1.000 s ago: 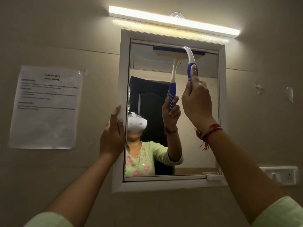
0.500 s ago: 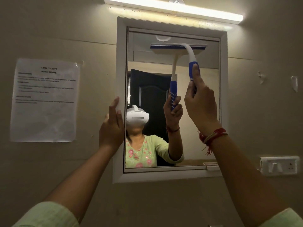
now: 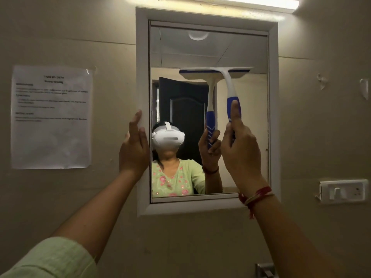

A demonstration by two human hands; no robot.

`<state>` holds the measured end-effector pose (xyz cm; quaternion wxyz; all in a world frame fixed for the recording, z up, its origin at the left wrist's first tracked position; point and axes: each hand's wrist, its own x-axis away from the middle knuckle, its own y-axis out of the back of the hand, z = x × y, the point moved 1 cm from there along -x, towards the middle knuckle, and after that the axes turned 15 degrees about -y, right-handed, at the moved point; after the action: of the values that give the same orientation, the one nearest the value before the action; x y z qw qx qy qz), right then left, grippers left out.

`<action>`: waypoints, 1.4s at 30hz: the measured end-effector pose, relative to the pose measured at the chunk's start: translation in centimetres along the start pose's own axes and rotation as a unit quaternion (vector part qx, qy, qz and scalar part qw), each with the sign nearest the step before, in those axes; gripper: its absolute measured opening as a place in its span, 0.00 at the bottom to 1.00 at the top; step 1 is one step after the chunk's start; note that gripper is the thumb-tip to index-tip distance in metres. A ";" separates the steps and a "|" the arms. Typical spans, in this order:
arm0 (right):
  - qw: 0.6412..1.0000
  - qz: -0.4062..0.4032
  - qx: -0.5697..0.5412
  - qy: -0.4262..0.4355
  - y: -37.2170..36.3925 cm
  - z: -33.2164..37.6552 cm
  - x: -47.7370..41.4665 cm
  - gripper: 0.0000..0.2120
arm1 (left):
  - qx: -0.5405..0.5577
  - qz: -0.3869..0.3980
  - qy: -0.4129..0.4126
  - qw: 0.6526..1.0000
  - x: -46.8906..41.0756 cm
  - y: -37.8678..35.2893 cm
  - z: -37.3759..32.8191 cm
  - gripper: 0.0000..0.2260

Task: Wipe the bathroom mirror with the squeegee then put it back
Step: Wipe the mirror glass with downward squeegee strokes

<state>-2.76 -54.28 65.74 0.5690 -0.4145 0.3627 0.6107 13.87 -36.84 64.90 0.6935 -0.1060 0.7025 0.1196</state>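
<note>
- Gripping the squeegee (image 3: 229,85) by its handle, the right hand (image 3: 241,151) presses the blade on the mirror (image 3: 253,125) toward 12 o'clock, for wiping;
- left hand (image 3: 134,151), fingers straight, steadies the frame (image 3: 143,67) at 9 o'clock.

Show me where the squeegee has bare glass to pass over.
The mirror is bare below the squeegee down to the bottom frame, and left of it toward the left hand. Crowded where the right hand grips the squeegee.
</note>
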 end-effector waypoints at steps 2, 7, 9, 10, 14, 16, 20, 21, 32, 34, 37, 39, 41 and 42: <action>1.000 0.008 -0.001 0.004 -0.1 -0.6 1.3 0.30 | 0.005 0.003 0.000 1.000 0.0 0.0 0.0 0.19; 1.000 0.025 0.001 0.001 -0.1 -2.3 4.6 0.31 | 0.002 0.007 -0.004 1.000 0.1 0.0 0.0 0.19; 0.999 0.033 -0.005 -0.002 0.0 -2.8 5.8 0.30 | -0.001 0.003 -0.003 1.000 0.2 -0.1 0.1 0.19; 0.999 0.039 -0.008 -0.006 0.0 -3.0 6.5 0.29 | -0.002 0.000 -0.004 1.000 0.2 -0.1 0.2 0.18; 0.997 0.064 -0.016 -0.030 0.1 -3.8 9.1 0.26 | -0.001 0.002 -0.008 1.000 0.2 -0.2 0.4 0.18; 0.997 0.067 -0.010 -0.040 0.3 -4.1 10.3 0.26 | -0.004 -0.002 -0.008 1.000 0.2 -0.3 0.5 0.18; 0.995 0.085 -0.010 -0.058 0.9 -4.4 12.8 0.28 | -0.009 -0.009 -0.022 1.000 0.2 -0.3 0.4 0.18; 0.994 0.090 -0.014 -0.062 1.1 -4.4 13.3 0.28 | -0.010 -0.012 -0.027 1.000 0.1 -0.3 0.4 0.18; 0.984 0.126 -0.040 -0.116 3.3 -5.5 18.6 0.25 | 0.001 -0.025 -0.039 0.999 0.1 -0.5 0.7 0.19; 0.978 0.142 -0.056 -0.139 3.8 -5.6 20.0 0.26 | 0.005 -0.028 -0.039 0.999 0.0 -0.6 0.6 0.19; 0.972 0.147 -0.068 -0.167 4.5 -5.5 21.8 0.26 | 0.002 -0.033 -0.040 0.999 0.0 -0.5 0.6 0.19; 0.973 0.142 -0.069 -0.171 4.8 -5.4 22.6 0.26 | 0.000 -0.032 -0.034 0.999 -0.1 -0.5 0.5 0.19; 0.973 0.138 -0.068 -0.174 5.1 -5.2 23.4 0.27 | 0.001 -0.032 -0.037 0.999 0.0 -0.6 0.4 0.19; 0.971 0.140 -0.068 -0.180 5.2 -5.1 23.7 0.29 | 0.000 -0.033 -0.041 0.999 0.0 -0.6 0.3 0.19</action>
<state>-7.65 -50.03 41.82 0.5042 -0.2809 0.2663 0.7720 14.36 -37.28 64.87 0.7255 -0.1238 0.6694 0.1007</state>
